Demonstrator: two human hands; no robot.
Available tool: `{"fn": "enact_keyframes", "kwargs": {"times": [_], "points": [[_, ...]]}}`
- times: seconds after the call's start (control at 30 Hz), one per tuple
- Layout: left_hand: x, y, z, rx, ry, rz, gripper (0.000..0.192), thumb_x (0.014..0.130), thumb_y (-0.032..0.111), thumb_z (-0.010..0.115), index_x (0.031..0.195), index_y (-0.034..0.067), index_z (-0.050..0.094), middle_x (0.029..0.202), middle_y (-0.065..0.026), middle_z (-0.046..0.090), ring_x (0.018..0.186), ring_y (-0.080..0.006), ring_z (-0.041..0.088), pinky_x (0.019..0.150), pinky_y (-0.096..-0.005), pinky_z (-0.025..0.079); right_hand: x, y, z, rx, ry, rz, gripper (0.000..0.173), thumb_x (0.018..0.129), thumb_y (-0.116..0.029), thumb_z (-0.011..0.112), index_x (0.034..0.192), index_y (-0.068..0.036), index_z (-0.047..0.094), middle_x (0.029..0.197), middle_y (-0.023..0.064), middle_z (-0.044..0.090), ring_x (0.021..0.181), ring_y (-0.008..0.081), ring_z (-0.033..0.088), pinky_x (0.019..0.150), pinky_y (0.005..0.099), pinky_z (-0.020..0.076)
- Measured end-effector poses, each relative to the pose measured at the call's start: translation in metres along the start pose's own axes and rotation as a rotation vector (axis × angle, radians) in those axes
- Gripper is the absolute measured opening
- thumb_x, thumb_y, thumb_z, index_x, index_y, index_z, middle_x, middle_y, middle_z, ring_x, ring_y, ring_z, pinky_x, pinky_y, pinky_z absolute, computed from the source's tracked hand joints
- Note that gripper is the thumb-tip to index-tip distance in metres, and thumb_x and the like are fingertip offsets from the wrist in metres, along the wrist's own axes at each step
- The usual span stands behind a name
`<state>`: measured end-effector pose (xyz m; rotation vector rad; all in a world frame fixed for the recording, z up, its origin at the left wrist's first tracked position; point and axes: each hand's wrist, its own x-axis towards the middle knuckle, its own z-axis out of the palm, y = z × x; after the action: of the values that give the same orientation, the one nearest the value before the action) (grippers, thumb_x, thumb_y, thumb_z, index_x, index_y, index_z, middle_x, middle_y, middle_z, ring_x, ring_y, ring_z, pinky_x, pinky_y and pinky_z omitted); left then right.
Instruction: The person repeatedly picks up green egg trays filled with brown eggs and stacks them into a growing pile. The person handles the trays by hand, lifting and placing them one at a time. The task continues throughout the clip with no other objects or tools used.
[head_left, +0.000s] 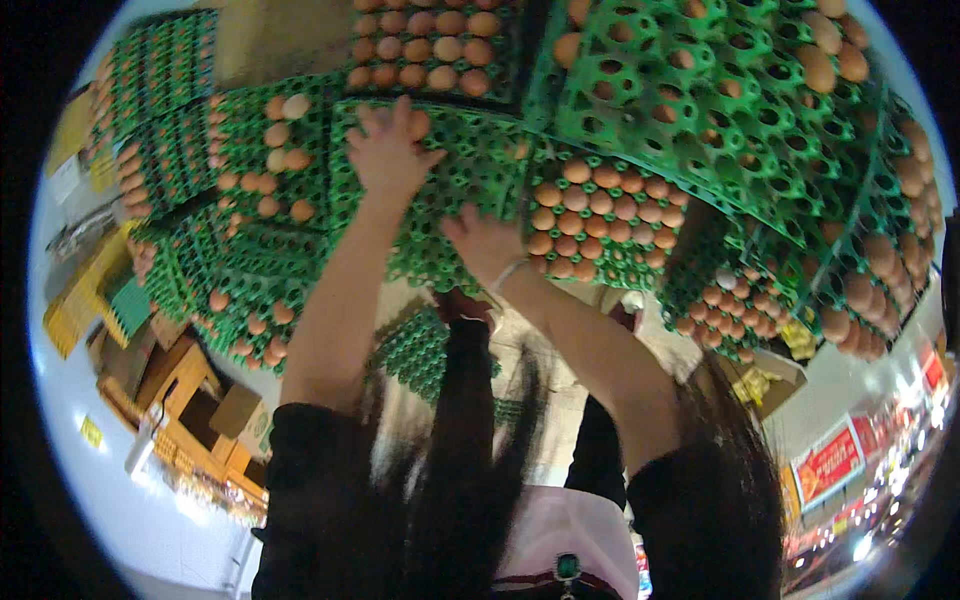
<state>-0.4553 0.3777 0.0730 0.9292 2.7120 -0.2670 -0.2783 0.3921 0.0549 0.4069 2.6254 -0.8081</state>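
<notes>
A green egg tray (465, 176) lies before me, mostly with bare cups. Over its far left part reaches my left hand (394, 154), fingers spread. One brown egg (418, 125) shows between its fingers and thumb; whether they touch the egg I cannot tell. My right hand (484, 244) is at the tray's near right part, palm down with fingers extended and nothing visible in it. Just right of that hand sits a tray of brown eggs (600, 217). Beyond my left fingertips is another tray filled with eggs (424, 45).
Stacked green trays (675, 97) rise at the right. Partly filled trays (277, 172) stand at the left, beside a cardboard sheet (285, 37). Empty trays (420, 352) lie on the floor by my feet. A box with yellow items (765, 382) stands at the lower right.
</notes>
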Motion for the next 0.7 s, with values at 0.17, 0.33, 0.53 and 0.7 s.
{"fn": "enact_keyframes", "kwargs": {"times": [0.17, 0.33, 0.53, 0.7], "points": [[0.005, -0.005, 0.011, 0.040, 0.136, 0.150, 0.078, 0.063, 0.050, 0.080, 0.128, 0.021, 0.047, 0.135, -0.0221, 0.035, 0.117, -0.0451, 0.040, 0.094, -0.0532, 0.036, -0.018, 0.018, 0.006, 0.339, 0.358, -0.065, 0.043, 0.071, -0.011, 0.066, 0.112, -0.019, 0.053, 0.108, 0.0111, 0.049, 0.086, 0.0281, 0.060, 0.064, 0.0391, 0.0527], [0.011, -0.017, 0.030, -0.188, 0.305, 0.201, 0.067, 0.067, 0.049, 0.078, 0.121, 0.018, 0.052, 0.131, -0.0203, 0.038, 0.114, -0.0440, 0.042, 0.092, -0.0537, 0.035, -0.019, 0.088, -0.005, 0.384, 0.513, 0.164, 0.042, 0.073, -0.004, 0.062, 0.112, -0.018, 0.056, 0.118, 0.0144, 0.047, 0.093, 0.0335, 0.056, 0.073, 0.0414, 0.0517], [0.024, -0.012, 0.034, -0.221, 0.223, 0.054, 0.059, 0.066, 0.041, 0.079, 0.115, 0.018, 0.055, 0.123, -0.0170, 0.041, 0.108, -0.0440, 0.043, 0.089, -0.0598, 0.034, 0.007, 0.096, -0.007, 0.181, 0.511, 0.193, 0.043, 0.073, -0.006, 0.062, 0.115, -0.014, 0.054, 0.120, 0.0161, 0.047, 0.098, 0.0367, 0.055, 0.077, 0.0430, 0.0515], [0.026, -0.021, 0.031, -0.323, 0.236, 0.114, 0.047, 0.061, 0.035, 0.077, 0.104, 0.020, 0.065, 0.112, -0.0128, 0.048, 0.104, -0.0409, 0.045, 0.088, -0.0562, 0.037, 0.015, 0.003, -0.028, 0.365, 0.436, -0.027, 0.053, 0.071, -0.018, 0.071, 0.120, -0.011, 0.050, 0.124, 0.0169, 0.045, 0.108, 0.0358, 0.050, 0.083, 0.0434, 0.0503]]}}
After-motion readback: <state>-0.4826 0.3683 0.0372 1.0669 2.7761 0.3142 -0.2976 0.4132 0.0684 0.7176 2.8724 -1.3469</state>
